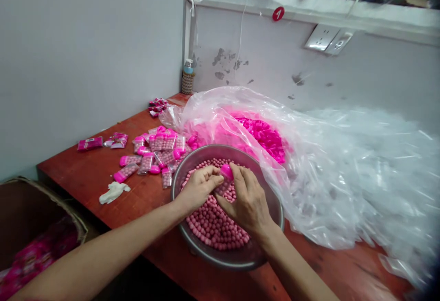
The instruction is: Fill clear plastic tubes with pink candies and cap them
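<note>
Over a metal basin [280, 227] my two hands meet around a small clear candy container with a pink cap [226, 172]. My left hand [199, 187] pinches its left side between thumb and fingers. With curled fingers my right hand [249, 198] grips the cap side, its thumb lower down. Part of the container is hidden by the fingers. Small round pink balls [220, 227] lie in the basin below. To the left, several pink-capped containers [165, 143] filled with pink balls are piled on the red table [85, 177].
A clear bag of bright pink caps [263, 138] lies behind the basin. On the right spreads a large bag of clear plastic pieces [360, 177]. Pink packets [90, 144] and a crumpled white tissue [113, 192] lie at left. An open carton [41, 200] stands below the table's left edge.
</note>
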Action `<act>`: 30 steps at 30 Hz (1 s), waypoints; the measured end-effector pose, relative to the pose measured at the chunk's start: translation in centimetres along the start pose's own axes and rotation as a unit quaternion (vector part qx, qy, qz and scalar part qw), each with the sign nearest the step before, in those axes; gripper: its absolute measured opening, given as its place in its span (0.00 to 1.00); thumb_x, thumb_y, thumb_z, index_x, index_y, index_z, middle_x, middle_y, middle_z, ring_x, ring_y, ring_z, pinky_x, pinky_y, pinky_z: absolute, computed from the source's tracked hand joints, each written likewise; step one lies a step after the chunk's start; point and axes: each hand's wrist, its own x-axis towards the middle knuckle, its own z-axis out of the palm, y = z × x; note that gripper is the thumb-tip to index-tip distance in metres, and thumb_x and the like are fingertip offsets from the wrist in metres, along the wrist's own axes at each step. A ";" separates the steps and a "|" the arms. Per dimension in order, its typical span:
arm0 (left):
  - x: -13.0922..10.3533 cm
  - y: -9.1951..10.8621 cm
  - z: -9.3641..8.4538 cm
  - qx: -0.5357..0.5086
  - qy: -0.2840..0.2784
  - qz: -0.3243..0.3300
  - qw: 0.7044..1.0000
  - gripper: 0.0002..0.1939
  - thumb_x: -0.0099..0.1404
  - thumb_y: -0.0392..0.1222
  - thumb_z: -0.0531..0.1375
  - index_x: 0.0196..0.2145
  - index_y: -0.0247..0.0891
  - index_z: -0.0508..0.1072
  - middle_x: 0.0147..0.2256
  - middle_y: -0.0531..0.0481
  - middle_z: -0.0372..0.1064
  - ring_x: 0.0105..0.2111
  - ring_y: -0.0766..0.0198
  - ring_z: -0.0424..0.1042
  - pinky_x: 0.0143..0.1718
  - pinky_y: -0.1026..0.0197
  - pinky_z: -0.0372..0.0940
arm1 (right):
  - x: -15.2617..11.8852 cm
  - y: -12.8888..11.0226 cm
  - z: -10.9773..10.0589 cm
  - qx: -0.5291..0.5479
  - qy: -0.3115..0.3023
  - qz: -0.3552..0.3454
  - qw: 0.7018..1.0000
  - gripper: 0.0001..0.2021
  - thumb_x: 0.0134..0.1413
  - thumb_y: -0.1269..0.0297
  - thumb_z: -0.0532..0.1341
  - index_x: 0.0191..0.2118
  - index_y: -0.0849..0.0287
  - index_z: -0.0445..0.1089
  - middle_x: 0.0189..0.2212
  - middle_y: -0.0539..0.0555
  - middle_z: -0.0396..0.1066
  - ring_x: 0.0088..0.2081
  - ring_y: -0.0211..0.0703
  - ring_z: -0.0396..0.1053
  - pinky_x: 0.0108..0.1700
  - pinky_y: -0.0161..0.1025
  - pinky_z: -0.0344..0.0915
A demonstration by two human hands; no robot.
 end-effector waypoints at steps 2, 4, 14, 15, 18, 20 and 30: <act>0.0 0.0 0.0 -0.028 -0.003 -0.014 1.000 0.09 0.54 0.41 0.60 0.29 0.32 0.69 0.23 0.55 0.61 0.24 0.70 0.59 0.26 0.67 0.55 | 0.0 0.2 0.1 0.029 -0.004 0.005 1.000 0.32 0.48 0.58 0.57 0.57 0.67 0.50 0.45 0.67 0.61 0.48 0.58 0.59 0.48 0.55 0.62; 0.1 0.0 0.2 -0.069 -0.009 -0.025 0.997 0.10 0.53 0.42 0.61 0.30 0.32 0.69 0.23 0.55 0.62 0.24 0.70 0.60 0.26 0.67 0.56 | -0.1 0.4 0.1 0.075 -0.025 0.018 0.997 0.33 0.48 0.60 0.58 0.59 0.64 0.47 0.47 0.65 0.60 0.50 0.56 0.59 0.49 0.53 0.62; 2.9 1.5 -2.8 -0.125 0.049 -0.006 0.991 0.10 0.54 0.39 0.61 0.34 0.32 0.69 0.27 0.51 0.69 0.26 0.69 0.69 0.31 0.63 0.65 | 1.5 3.4 -1.0 0.165 -0.125 0.108 0.972 0.34 0.47 0.52 0.60 0.58 0.61 0.52 0.53 0.64 0.59 0.53 0.53 0.60 0.51 0.51 0.60; 4.0 2.0 -4.1 -0.108 0.067 0.035 0.991 0.10 0.54 0.39 0.61 0.35 0.33 0.70 0.28 0.50 0.70 0.27 0.68 0.70 0.32 0.63 0.66 | 1.8 3.9 -0.9 0.167 -0.151 0.111 0.968 0.30 0.48 0.53 0.60 0.56 0.61 0.56 0.51 0.63 0.62 0.50 0.52 0.63 0.49 0.50 0.62; 7.4 3.5 -8.4 -0.016 0.158 0.151 0.976 0.12 0.55 0.37 0.60 0.39 0.33 0.70 0.36 0.47 0.72 0.34 0.65 0.71 0.41 0.61 0.64 | 2.8 4.5 0.1 0.151 -0.237 0.100 0.954 0.18 0.52 0.60 0.57 0.49 0.61 0.65 0.44 0.60 0.69 0.43 0.48 0.68 0.45 0.45 0.65; 8.4 3.9 -10.4 0.048 0.189 0.196 0.961 0.20 0.53 0.35 0.62 0.45 0.32 0.68 0.45 0.44 0.69 0.46 0.61 0.67 0.49 0.59 0.60 | 3.4 4.3 1.1 0.121 -0.276 0.080 0.950 0.14 0.52 0.64 0.57 0.45 0.61 0.68 0.42 0.59 0.71 0.42 0.48 0.69 0.44 0.42 0.64; 2.7 2.1 -8.0 0.206 0.097 0.111 0.967 0.19 0.58 0.44 0.58 0.45 0.31 0.70 0.44 0.41 0.71 0.44 0.55 0.70 0.47 0.52 0.62 | 5.6 2.9 7.1 0.139 -0.364 0.052 0.920 0.20 0.40 0.65 0.64 0.43 0.62 0.66 0.42 0.59 0.67 0.43 0.48 0.66 0.44 0.39 0.59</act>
